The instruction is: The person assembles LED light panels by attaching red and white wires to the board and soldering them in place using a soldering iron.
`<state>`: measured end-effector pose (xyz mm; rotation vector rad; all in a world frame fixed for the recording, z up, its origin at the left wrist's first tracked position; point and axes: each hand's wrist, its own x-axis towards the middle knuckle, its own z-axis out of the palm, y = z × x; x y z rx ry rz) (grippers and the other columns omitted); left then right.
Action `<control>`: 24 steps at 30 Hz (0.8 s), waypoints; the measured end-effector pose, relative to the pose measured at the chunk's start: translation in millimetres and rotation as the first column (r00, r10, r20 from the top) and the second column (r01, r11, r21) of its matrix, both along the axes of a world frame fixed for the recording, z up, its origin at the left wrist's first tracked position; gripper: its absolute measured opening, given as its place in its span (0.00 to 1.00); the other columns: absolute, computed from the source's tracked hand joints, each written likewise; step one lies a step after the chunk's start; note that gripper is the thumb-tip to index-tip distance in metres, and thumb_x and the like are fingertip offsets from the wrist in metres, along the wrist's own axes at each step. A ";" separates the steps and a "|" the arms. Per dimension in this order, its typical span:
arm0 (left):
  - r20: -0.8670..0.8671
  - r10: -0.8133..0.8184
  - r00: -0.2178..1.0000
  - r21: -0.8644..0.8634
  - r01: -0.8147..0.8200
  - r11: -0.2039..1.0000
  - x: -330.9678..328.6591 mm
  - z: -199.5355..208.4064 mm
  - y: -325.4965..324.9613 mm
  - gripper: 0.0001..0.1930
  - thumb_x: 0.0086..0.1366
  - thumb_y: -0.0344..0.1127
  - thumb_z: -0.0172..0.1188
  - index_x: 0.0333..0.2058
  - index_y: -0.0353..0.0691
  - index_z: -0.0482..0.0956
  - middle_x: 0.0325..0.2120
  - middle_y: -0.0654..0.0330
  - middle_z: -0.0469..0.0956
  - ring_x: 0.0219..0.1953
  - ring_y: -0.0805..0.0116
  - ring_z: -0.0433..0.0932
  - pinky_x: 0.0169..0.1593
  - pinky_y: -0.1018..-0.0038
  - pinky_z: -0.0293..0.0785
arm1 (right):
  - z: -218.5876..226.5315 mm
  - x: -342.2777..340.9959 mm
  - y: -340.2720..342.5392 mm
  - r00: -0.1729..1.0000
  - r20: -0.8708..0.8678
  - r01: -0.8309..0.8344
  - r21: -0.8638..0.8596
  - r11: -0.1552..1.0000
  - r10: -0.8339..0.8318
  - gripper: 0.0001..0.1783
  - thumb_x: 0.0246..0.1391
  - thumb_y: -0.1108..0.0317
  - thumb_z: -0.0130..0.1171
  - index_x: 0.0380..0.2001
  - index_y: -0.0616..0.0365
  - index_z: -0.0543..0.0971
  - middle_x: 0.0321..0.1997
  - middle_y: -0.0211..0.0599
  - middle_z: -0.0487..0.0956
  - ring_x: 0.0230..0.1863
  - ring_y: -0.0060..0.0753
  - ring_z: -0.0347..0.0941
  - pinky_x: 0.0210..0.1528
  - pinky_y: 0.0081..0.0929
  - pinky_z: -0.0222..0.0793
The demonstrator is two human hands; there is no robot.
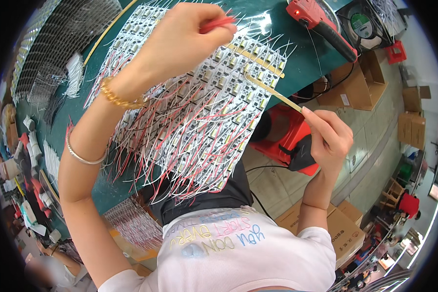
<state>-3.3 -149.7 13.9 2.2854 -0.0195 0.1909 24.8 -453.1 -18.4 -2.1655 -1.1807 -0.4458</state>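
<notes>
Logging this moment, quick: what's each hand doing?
Left hand: closed, holding red wires.
Right hand: closed, pinching a thin yellow strip.

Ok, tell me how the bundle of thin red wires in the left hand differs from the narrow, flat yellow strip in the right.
The thin red wire bundle is clustered strands; the narrow, flat yellow strip is one band. The bundle is largely hidden inside the left hand; the strip extends well out from the right hand. Both are hand-held.
</notes>
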 end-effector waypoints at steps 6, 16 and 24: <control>-0.015 0.146 0.989 -0.145 -0.147 0.978 -21.4 -3.4 18.1 0.11 0.62 0.37 0.58 0.28 0.34 0.77 0.15 0.75 0.60 0.19 0.86 0.55 0.23 0.84 0.50 | -7.9 -4.7 12.6 0.999 -0.034 0.004 0.018 1.000 -0.003 0.18 0.36 0.85 0.58 0.34 0.58 0.82 0.23 0.33 0.74 0.18 0.28 0.68 0.18 0.20 0.61; 0.004 0.165 0.986 -0.043 -0.165 0.985 -39.9 -16.4 18.9 0.16 0.61 0.37 0.57 0.21 0.31 0.68 0.11 0.63 0.60 0.17 0.77 0.56 0.22 0.75 0.56 | 7.7 -8.7 29.8 0.985 -0.153 0.061 -0.096 0.994 -0.075 0.15 0.40 0.83 0.59 0.34 0.56 0.82 0.22 0.32 0.73 0.16 0.28 0.67 0.18 0.21 0.60; -0.052 0.141 0.989 -0.074 -0.145 0.987 -43.1 -25.5 20.3 0.09 0.60 0.34 0.58 0.29 0.32 0.76 0.17 0.60 0.73 0.20 0.78 0.68 0.27 0.79 0.66 | 3.3 -5.4 31.1 0.976 -0.211 0.038 -0.097 0.995 -0.058 0.15 0.41 0.82 0.59 0.34 0.55 0.82 0.22 0.32 0.74 0.17 0.28 0.67 0.18 0.23 0.61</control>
